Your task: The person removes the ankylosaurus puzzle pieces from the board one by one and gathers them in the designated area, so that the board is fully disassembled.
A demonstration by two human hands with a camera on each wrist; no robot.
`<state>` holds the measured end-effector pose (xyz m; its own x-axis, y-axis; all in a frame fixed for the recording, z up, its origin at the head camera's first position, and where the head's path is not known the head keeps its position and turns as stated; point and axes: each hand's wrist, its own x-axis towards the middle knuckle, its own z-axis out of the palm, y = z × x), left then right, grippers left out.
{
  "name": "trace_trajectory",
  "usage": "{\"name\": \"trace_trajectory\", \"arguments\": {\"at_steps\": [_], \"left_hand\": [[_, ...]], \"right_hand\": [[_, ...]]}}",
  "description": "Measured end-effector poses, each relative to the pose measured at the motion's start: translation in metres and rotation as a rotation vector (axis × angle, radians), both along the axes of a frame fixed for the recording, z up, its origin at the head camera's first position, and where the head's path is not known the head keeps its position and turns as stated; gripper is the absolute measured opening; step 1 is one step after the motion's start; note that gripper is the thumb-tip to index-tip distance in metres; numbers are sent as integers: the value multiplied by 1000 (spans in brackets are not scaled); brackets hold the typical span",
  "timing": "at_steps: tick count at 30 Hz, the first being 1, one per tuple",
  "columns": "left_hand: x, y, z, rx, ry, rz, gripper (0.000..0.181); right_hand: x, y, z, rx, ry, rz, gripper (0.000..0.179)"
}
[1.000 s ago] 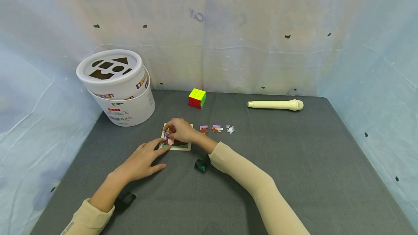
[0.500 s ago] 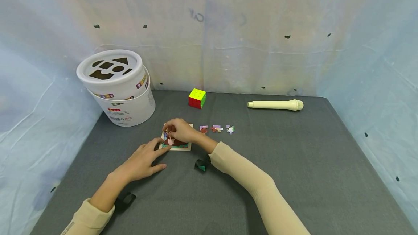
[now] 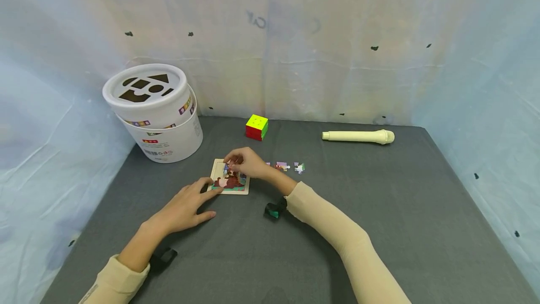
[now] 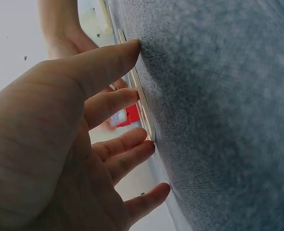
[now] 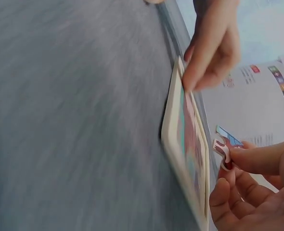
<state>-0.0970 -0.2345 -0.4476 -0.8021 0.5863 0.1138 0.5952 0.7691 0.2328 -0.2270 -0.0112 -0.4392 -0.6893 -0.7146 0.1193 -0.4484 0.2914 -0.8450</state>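
Note:
In the head view a small jigsaw puzzle board (image 3: 217,168) with a pale wooden rim lies flat on the table, its upper left part bare and its lower part filled with a brown picture. My left hand (image 3: 184,208) lies at the board's lower left; its outstretched fingers touch the rim (image 4: 146,113) in the left wrist view. Over the board, my right hand (image 3: 250,162) pinches a jigsaw puzzle piece (image 5: 230,138) between thumb and fingers. The right wrist view has this blue and brown piece tilted and raised off the board.
Right of the board lie loose puzzle pieces (image 3: 281,166), one partly hidden by the right hand. A yellow, red and green puzzle cube (image 3: 257,127) stands behind. A white bucket (image 3: 168,142) occupies the back left, a cream toy microphone (image 3: 358,136) the back right.
My right hand has shifted right and slightly up with a puzzle piece in its fingers, and the board's upper left now shows bare. The left hand stays at the rim.

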Motion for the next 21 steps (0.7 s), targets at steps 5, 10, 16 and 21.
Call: {"name": "trace_trajectory", "arguments": {"at_steps": [5, 10, 16, 21], "left_hand": [[0, 1, 1, 0, -22, 7, 62], [0, 1, 3, -6, -37, 5, 63], [1, 1, 3, 2, -45, 7, 64], [1, 1, 3, -1, -48, 8, 64]], "right_hand": [[-1, 35, 4, 10, -9, -13, 21], [2, 68, 9, 41, -12, -34, 21], [11, 93, 13, 68, 4, -36, 19], [19, 102, 9, 70, -10, -12, 20]]}}
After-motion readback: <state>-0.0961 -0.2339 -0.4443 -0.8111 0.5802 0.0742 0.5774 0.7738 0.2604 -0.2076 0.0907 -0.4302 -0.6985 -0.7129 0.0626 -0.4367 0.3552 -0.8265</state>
